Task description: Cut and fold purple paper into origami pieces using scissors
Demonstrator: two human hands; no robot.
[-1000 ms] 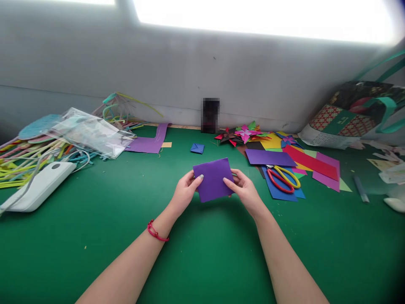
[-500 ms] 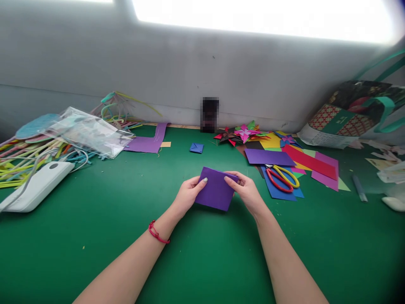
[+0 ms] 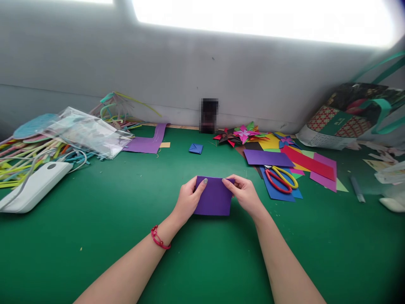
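A purple sheet of paper [image 3: 213, 198], roughly square, is held up in front of me between both hands. My left hand [image 3: 188, 196] pinches its left side, thumb on the near face. At the upper right corner my right hand [image 3: 243, 191] grips it between thumb and fingers; the fingers behind the sheet are partly hidden. Beyond the sheet lies a small folded blue paper piece [image 3: 195, 148]. To the right, scissors [image 3: 280, 180] with red and yellow handles rest on blue paper [image 3: 272, 192], beside a purple paper strip [image 3: 268, 158].
Folded paper stars [image 3: 243, 134] and a red paper strip [image 3: 308, 162] lie at the back right, near a patterned bag [image 3: 338, 120]. At left are a white glue gun-like device [image 3: 38, 188], a clear plastic bag [image 3: 85, 131] and many-coloured strips [image 3: 22, 164]. Purple scrap [image 3: 144, 144] lies behind.
The purple paper has turned from a slant to nearly level and dropped slightly toward me. Both hands keep hold of it, with the right hand a little lower.
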